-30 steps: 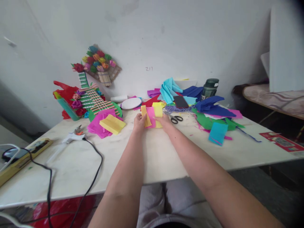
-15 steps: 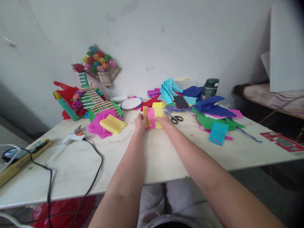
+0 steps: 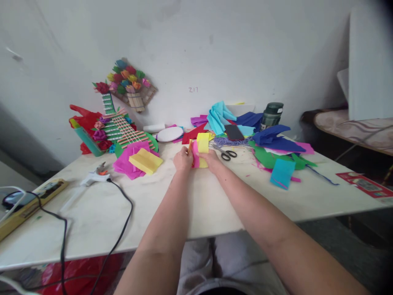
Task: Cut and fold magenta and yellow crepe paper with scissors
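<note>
A pink and yellow piece of crepe paper (image 3: 202, 144) lies between my two hands in the middle of the table. My left hand (image 3: 183, 158) is closed on its left edge, where an orange-yellow strip stands up on edge. From the right, my right hand (image 3: 212, 158) grips the yellow part near its lower side, thumb reaching over the pink. Just beyond my right hand rest scissors (image 3: 226, 154) with black handles. A yellow folded sheet (image 3: 145, 161) on magenta crepe paper (image 3: 130, 166) lies to the left of my hands.
At left are a glue gun (image 3: 96, 175) with a black cord and a yellow power strip (image 3: 33, 207). A flower-decorated guitar craft (image 3: 123, 129) leans at the back. A phone (image 3: 234, 132), a dark flask (image 3: 272, 114) and green paper (image 3: 267, 155) stand or lie to the right.
The orange-yellow strip at the left has turned from lying flat to edge-on. My left hand has rotated with it, and the visible pink area has narrowed.
</note>
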Demonstrator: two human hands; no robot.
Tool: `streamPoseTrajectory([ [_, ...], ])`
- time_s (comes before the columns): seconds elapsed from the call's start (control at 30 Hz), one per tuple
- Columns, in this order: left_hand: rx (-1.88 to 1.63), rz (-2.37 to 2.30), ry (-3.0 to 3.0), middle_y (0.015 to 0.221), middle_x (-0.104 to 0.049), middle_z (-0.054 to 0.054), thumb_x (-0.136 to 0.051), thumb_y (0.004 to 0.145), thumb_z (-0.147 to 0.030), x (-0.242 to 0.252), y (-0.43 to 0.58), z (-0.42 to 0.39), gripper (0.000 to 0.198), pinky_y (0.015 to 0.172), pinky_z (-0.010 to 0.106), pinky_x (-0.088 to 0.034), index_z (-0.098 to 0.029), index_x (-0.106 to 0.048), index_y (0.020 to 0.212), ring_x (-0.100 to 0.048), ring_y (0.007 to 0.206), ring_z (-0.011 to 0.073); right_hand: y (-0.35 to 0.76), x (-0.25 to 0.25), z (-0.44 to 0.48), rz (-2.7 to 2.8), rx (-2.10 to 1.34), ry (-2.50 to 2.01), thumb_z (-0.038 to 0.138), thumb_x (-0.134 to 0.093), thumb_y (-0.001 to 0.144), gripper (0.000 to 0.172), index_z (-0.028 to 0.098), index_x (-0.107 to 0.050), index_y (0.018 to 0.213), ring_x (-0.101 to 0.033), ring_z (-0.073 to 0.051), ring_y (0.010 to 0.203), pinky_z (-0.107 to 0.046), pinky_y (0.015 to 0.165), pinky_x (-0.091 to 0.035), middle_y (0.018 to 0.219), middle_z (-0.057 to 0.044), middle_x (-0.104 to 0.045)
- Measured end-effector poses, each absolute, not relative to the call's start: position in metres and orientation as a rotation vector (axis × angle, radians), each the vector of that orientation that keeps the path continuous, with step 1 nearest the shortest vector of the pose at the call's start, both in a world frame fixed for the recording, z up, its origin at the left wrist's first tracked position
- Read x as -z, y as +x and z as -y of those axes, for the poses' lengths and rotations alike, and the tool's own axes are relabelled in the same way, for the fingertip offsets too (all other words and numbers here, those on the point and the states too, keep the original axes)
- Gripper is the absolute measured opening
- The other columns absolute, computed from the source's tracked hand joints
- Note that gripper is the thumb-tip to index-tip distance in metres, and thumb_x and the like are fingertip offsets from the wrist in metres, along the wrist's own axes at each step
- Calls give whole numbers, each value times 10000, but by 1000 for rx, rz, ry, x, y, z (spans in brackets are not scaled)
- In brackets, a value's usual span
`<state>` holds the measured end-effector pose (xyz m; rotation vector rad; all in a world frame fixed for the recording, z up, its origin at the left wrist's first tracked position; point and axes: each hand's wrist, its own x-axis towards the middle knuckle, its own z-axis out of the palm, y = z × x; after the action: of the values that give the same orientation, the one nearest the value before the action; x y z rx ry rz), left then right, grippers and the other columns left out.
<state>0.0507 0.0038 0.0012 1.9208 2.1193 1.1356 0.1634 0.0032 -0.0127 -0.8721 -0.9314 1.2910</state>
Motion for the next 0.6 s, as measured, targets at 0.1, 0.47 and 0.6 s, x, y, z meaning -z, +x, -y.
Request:
streamPoseTrajectory([
  [0.1,-1193,-2086,1871,717,-626,84,-476,762,-344,1,51,-6,162,592,280,-315,-207,-559,733,-568,730,227,163,13,-3,927,-1292,-877,191,-721,498,306,160,-650,795,-640,-237,808,-355,716,-507,765,-49,-691],
  [0.47,-1486,-1569,1444,450,-432,-38,-569,679,-372,10,50,-15,263,462,222,-310,-197,-433,538,-442,439,108,160,14,-4,866,-1337,-834,216,-741,484,332,154,-642,795,-645,-217,753,-347,716,-512,759,-42,-697],
  [0.6,-1422,-1327,1193,439,-462,-26,-533,691,-485,8,48,-16,324,430,234,-343,-180,-488,591,-465,402,121,162,13,-4,852,-1330,-824,217,-734,498,310,156,-646,790,-646,-208,732,-339,716,-513,756,-39,-699],
])
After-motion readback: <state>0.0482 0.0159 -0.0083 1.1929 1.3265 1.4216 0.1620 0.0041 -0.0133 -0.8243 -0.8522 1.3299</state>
